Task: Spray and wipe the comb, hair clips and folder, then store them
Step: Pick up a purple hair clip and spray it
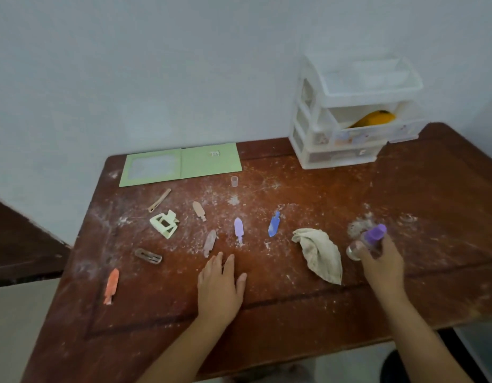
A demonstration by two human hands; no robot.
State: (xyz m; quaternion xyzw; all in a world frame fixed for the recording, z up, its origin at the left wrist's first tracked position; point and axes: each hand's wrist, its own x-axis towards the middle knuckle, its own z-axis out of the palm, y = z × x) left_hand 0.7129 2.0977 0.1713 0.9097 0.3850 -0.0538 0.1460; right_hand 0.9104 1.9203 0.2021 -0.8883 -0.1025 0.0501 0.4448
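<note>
Several hair clips lie scattered on the dusty brown table [294, 286]: an orange clip [111, 286], a brown snap clip [148, 255], a pale green claw clip [164, 224], a lilac clip [238, 228] and a blue clip [274, 224]. A green folder [181, 167] lies open at the back left. My left hand [220, 286] rests flat on the table, fingers apart, just below a pinkish clip [209, 242]. My right hand [382, 261] grips a clear spray bottle with a purple top [373, 236]. A crumpled beige cloth [320, 254] lies between my hands. An orange object [373, 119] shows in the organizer's middle drawer.
A white plastic drawer organizer [349, 111] stands at the back right against the wall. A small clear cap [234, 181] stands near the folder. A thin tan clip [159, 200] and a beige clip [199, 210] lie behind the claw clip. White powder dusts the tabletop.
</note>
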